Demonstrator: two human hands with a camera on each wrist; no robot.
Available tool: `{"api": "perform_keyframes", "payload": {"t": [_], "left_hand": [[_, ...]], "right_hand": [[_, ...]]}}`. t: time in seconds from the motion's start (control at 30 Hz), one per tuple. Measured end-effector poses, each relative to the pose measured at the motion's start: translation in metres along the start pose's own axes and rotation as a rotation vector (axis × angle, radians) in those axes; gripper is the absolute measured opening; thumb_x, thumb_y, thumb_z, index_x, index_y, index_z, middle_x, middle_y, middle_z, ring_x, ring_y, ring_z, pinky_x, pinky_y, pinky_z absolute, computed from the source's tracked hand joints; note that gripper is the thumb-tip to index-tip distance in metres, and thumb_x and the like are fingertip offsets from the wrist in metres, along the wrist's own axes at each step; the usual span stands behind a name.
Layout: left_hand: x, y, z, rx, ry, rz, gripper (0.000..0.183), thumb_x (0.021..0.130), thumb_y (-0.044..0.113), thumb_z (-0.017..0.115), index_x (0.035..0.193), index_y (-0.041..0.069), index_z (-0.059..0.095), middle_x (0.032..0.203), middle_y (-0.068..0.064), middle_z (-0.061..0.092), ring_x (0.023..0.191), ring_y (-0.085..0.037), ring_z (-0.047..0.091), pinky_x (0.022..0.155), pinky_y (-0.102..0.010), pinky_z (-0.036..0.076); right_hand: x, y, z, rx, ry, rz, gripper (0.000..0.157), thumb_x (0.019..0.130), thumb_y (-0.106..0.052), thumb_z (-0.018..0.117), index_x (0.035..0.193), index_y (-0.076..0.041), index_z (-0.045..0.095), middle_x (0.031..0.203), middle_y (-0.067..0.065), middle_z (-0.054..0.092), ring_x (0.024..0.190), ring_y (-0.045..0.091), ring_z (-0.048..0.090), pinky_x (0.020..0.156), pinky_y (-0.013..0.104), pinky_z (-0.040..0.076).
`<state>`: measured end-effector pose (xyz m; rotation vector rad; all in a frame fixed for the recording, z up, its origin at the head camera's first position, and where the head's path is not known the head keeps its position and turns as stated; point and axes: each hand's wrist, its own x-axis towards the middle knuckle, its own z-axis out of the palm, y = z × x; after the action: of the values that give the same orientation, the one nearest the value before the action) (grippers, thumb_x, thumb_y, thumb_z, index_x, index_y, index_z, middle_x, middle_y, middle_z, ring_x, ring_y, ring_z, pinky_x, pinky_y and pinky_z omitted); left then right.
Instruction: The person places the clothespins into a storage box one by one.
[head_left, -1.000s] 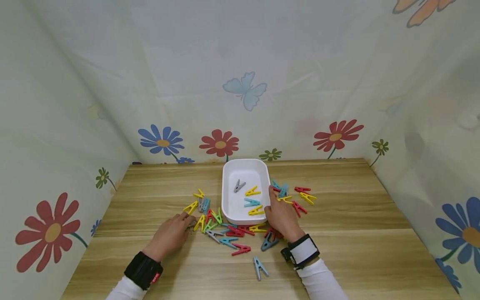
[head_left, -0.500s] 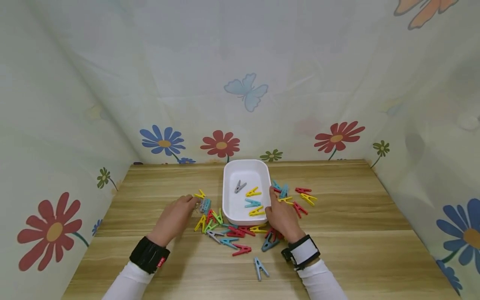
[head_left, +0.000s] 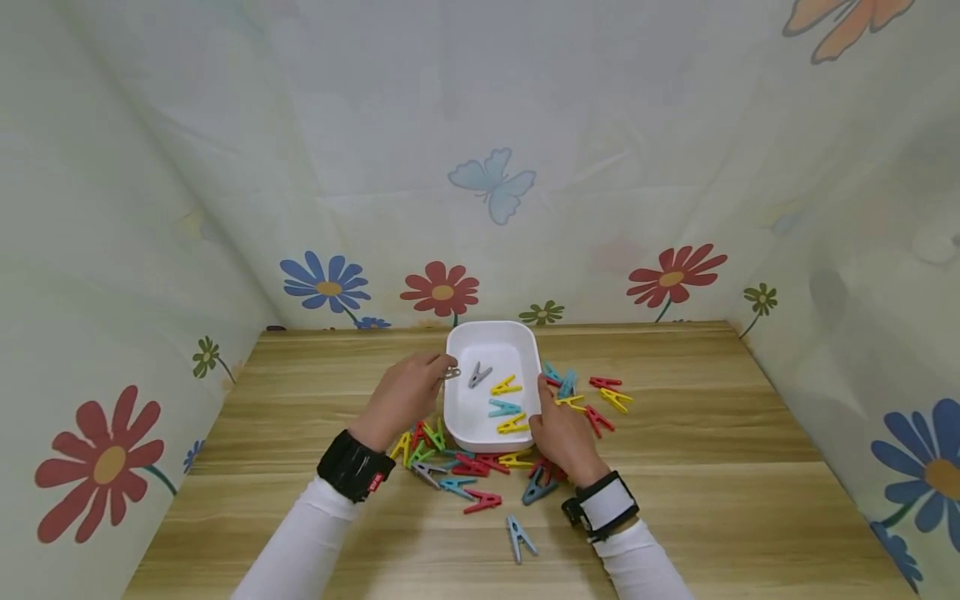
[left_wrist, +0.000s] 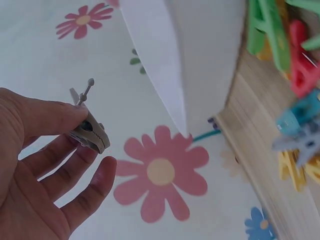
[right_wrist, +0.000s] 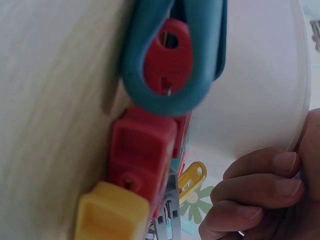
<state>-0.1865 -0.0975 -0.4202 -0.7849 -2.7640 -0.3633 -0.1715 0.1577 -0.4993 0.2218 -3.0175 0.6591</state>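
Note:
My left hand (head_left: 405,396) pinches a grey clothespin (left_wrist: 90,131) between thumb and fingers, at the left rim of a white plastic tray (head_left: 467,427). In the left wrist view the clothespin's jaws point away from the palm. My right hand (head_left: 566,437) grips the tray's right wall, with fingers (right_wrist: 260,192) curled against its outside. Inside the tray lie a grey clothespin (head_left: 480,375), a blue clothespin (head_left: 504,407) and two yellow clothespins, one of them a yellow clothespin (head_left: 513,424) nearest me.
Several mixed clothespins lie along the tray's near side, including a red clothespin (head_left: 482,501). More, such as a yellow clothespin (head_left: 616,400), lie to the right. A lone light-blue clothespin (head_left: 520,538) rests closer on the wooden table (head_left: 720,467). Patterned cloth walls (head_left: 375,192) surround the table.
My left hand has reached into the clothespins left of the tray, picked up a grey one, and moved up and right to the tray's rim. My right hand has stayed at the tray.

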Motion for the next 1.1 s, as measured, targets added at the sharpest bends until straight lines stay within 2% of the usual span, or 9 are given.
{"api": "perform_keyframes", "payload": {"t": [0.13, 0.27, 0.33, 0.43, 0.53, 0.63, 0.73, 0.93, 1.1], "left_hand": [[0.015, 0.012, 0.006, 0.027, -0.002, 0.038, 0.029, 0.086, 0.017, 0.063, 0.115, 0.016, 0.06, 0.101, 0.001, 0.06, 0.085, -0.012, 0.054, 0.074, -0.028, 0.049], [0.023, 0.02, 0.013, 0.024, -0.003, 0.07, 0.028, 0.086, 0.017, 0.064, 0.114, 0.016, 0.06, 0.098, 0.002, 0.06, 0.083, -0.011, 0.053, 0.071, -0.028, 0.049], [0.025, 0.022, 0.016, 0.01, -0.004, 0.079, 0.032, 0.085, 0.018, 0.065, 0.117, 0.016, 0.058, 0.102, 0.001, 0.061, 0.087, -0.013, 0.054, 0.074, -0.03, 0.05], [0.026, 0.023, 0.019, 0.0, -0.01, 0.087, 0.044, 0.085, 0.024, 0.065, 0.126, 0.016, 0.053, 0.116, -0.003, 0.058, 0.103, -0.017, 0.052, 0.083, -0.035, 0.048], [0.024, 0.022, 0.021, -0.003, -0.03, 0.088, 0.059, 0.084, 0.033, 0.066, 0.136, 0.015, 0.044, 0.133, -0.008, 0.048, 0.12, -0.024, 0.041, 0.096, -0.043, 0.038], [0.021, 0.02, 0.021, -0.011, -0.045, 0.083, 0.068, 0.084, 0.041, 0.064, 0.14, 0.015, 0.037, 0.142, -0.011, 0.037, 0.128, -0.029, 0.032, 0.101, -0.05, 0.03], [0.016, 0.018, 0.018, -0.024, -0.043, 0.071, 0.071, 0.083, 0.043, 0.064, 0.142, 0.017, 0.036, 0.144, -0.01, 0.034, 0.129, -0.032, 0.03, 0.1, -0.053, 0.029], [0.004, 0.013, 0.005, -0.016, -0.044, 0.029, 0.073, 0.081, 0.044, 0.065, 0.142, 0.019, 0.034, 0.146, -0.008, 0.03, 0.131, -0.029, 0.027, 0.101, -0.053, 0.029], [-0.008, -0.003, -0.002, -0.028, -0.015, -0.011, 0.074, 0.081, 0.041, 0.067, 0.142, 0.016, 0.034, 0.146, -0.009, 0.031, 0.131, -0.028, 0.026, 0.1, -0.053, 0.03]], "right_hand": [[0.0, 0.0, 0.001, 0.006, 0.005, 0.0, 0.064, 0.089, -0.02, 0.05, 0.145, -0.009, 0.022, 0.048, 0.002, 0.042, 0.038, 0.018, 0.039, 0.038, 0.033, 0.031], [0.0, -0.003, 0.0, 0.027, 0.001, 0.003, 0.064, 0.089, -0.02, 0.049, 0.146, -0.009, 0.022, 0.048, 0.001, 0.043, 0.038, 0.018, 0.039, 0.038, 0.034, 0.032], [0.0, -0.004, 0.0, 0.026, 0.002, 0.0, 0.063, 0.089, -0.02, 0.049, 0.145, -0.009, 0.023, 0.048, 0.001, 0.043, 0.038, 0.018, 0.039, 0.038, 0.034, 0.032], [0.001, -0.005, 0.0, 0.02, 0.011, -0.007, 0.063, 0.089, -0.02, 0.05, 0.145, -0.009, 0.023, 0.048, 0.001, 0.042, 0.037, 0.018, 0.039, 0.038, 0.034, 0.031], [0.001, -0.006, -0.001, 0.012, 0.019, -0.012, 0.063, 0.089, -0.02, 0.05, 0.145, -0.008, 0.024, 0.047, 0.001, 0.042, 0.037, 0.018, 0.039, 0.037, 0.034, 0.031], [0.001, -0.006, -0.002, 0.01, 0.021, -0.01, 0.063, 0.088, -0.019, 0.051, 0.145, -0.008, 0.025, 0.047, 0.001, 0.042, 0.037, 0.018, 0.039, 0.038, 0.034, 0.031], [0.001, -0.006, -0.003, 0.012, 0.018, -0.006, 0.064, 0.088, -0.019, 0.051, 0.145, -0.008, 0.024, 0.047, 0.001, 0.042, 0.037, 0.019, 0.039, 0.038, 0.034, 0.031], [0.0, -0.003, -0.004, 0.014, 0.004, -0.001, 0.063, 0.089, -0.019, 0.049, 0.145, -0.008, 0.023, 0.048, 0.001, 0.043, 0.038, 0.018, 0.039, 0.038, 0.034, 0.032], [0.0, -0.002, 0.0, 0.0, 0.01, -0.003, 0.063, 0.089, -0.02, 0.05, 0.145, -0.008, 0.024, 0.049, 0.002, 0.042, 0.038, 0.018, 0.039, 0.038, 0.034, 0.032]]}}
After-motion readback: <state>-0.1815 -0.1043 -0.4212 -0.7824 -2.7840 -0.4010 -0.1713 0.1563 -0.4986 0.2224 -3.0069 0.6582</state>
